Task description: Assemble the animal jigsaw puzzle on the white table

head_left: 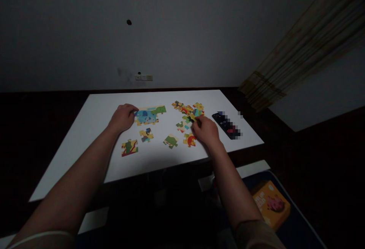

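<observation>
Currently, left hand (122, 118) rests at the left edge of the joined blue puzzle section (146, 118) (grip unclear, cannot tell). Right of that section, right hand's (207, 129) grip pinches a yellow-green piece (192, 117) beside loose pieces (186, 110).

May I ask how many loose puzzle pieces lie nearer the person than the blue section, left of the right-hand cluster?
3, left to right: a piece with red streaks, a multicoloured piece, and a green piece nearest the cluster. The left forearm might hide more.
</observation>
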The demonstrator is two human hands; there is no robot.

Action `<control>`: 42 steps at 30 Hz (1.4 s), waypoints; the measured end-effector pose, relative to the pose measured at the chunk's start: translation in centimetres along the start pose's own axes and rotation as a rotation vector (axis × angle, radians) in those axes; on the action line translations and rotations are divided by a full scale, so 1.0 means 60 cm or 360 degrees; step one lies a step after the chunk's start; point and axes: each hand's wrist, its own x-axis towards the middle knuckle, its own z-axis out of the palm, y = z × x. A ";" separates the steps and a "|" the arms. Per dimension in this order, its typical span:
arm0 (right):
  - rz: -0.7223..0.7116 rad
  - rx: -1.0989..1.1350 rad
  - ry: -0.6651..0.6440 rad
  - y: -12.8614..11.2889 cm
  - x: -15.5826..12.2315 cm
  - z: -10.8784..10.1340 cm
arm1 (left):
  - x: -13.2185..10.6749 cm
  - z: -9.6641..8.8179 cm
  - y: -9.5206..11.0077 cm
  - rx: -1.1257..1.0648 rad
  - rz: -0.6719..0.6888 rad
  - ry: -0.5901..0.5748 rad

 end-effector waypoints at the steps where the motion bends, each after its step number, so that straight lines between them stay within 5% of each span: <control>1: 0.0023 -0.0002 0.0027 0.004 0.000 -0.003 | 0.001 0.001 -0.001 0.0000 0.0007 0.0007; 8: -0.0070 0.0203 0.0479 0.055 -0.036 -0.022 | 0.002 -0.001 -0.001 -0.0034 0.0041 0.0034; 15: -0.0499 0.0085 0.0277 0.085 -0.158 -0.031 | 0.004 -0.001 -0.005 0.0017 0.0051 -0.0038; 20: -0.0451 0.0173 0.0224 0.082 -0.201 -0.019 | 0.003 -0.001 -0.003 -0.0013 0.0065 -0.0019; 27: -0.0162 0.0147 0.0284 0.074 -0.182 -0.029 | 0.004 -0.004 0.002 -0.0043 -0.0019 -0.0052; 36: -0.0271 0.0179 0.0070 0.013 -0.140 -0.017 | 0.000 -0.009 0.007 -0.0065 -0.0019 -0.0069; 42: -0.0240 0.0265 0.0013 0.007 -0.136 -0.005 | 0.002 -0.007 0.004 -0.0108 0.0011 -0.0043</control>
